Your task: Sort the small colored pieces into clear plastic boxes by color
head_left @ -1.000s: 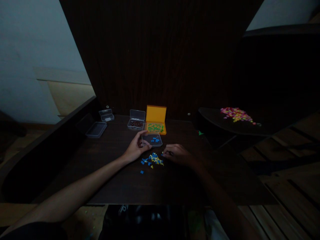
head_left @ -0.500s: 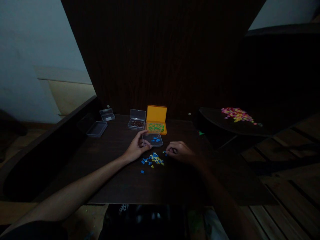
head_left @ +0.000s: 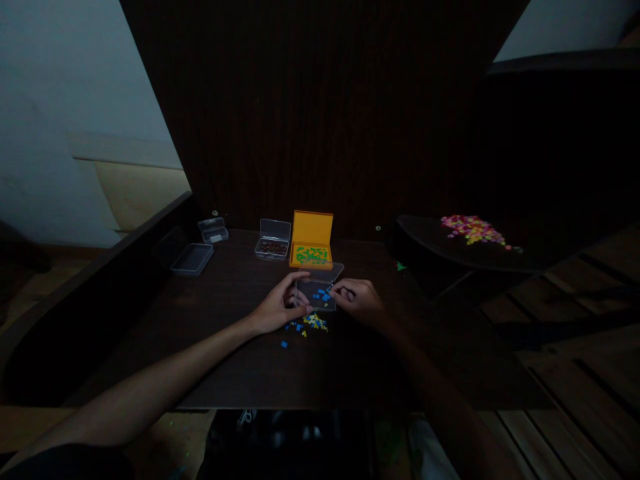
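Note:
My left hand [head_left: 283, 305] grips the left side of a clear plastic box [head_left: 305, 303] with its lid tipped back. Several small blue pieces [head_left: 323, 295] lie inside the box, with a tiny yellow one near its front edge. At the box's right edge is my right hand [head_left: 354, 295], thumb and fingers pinched together; what they hold, if anything, is too small to make out. Just in front of the box, a loose pile of small yellow and blue pieces [head_left: 315, 323] lies on the dark table, partly hidden by the box. A single blue piece [head_left: 284, 345] sits nearer to me.
Behind stand an open orange box [head_left: 313, 227] with green pieces and a clear box [head_left: 275, 230] with brown pieces. Two more clear cases, a flat one [head_left: 194, 260] and a small one [head_left: 214, 230], are at left. Pink and yellow pieces [head_left: 475, 230] cover part of the right-hand ledge.
My left hand has brought the clear box rightward and nearer, over the back of the pile. My right hand has moved slightly up from the table to the box's right edge.

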The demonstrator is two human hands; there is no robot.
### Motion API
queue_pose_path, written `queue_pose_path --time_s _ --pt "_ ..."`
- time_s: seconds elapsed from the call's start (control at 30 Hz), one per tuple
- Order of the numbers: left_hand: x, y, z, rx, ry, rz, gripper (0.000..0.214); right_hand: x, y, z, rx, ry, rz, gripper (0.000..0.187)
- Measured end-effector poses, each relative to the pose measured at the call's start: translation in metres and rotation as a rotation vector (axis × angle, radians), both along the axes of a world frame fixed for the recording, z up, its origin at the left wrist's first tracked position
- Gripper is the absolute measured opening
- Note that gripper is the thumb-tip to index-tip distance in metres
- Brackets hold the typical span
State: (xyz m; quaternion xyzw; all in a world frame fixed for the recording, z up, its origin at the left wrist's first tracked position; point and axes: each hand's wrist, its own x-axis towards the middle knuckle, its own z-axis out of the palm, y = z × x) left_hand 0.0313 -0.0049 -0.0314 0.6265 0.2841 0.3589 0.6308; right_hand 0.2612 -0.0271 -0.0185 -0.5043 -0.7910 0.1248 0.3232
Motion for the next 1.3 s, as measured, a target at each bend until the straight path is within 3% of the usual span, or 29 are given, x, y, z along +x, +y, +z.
queue_pose_path --time_s 0.3,0.73,0.87,1.1,1.3 --pt "0.001 -0.004 -0.002 0.051 0.015 -0.061 0.068 -0.002 -0.004 -0.002 0.11 -0.301 -0.091 0.018" --pt "0.002 -0.005 -0.003 0.055 0.014 -0.057 0.07 -0.006 -0.004 -0.006 0.081 -0.387 -0.138 0.019" --pt "0.002 -0.005 -0.002 0.055 0.015 -0.061 0.07 -0.006 -0.005 -0.006 0.082 -0.352 -0.123 0.021" --pt "0.0 -0.003 0.001 0.095 0.041 0.009 0.068 -0.001 -0.002 0.0 0.106 -0.081 -0.13 0.017" --pt "-0.001 0.003 0.0 0.17 0.056 0.152 0.061 0.006 -0.001 0.006 -0.096 -0.119 -0.094 0.009"
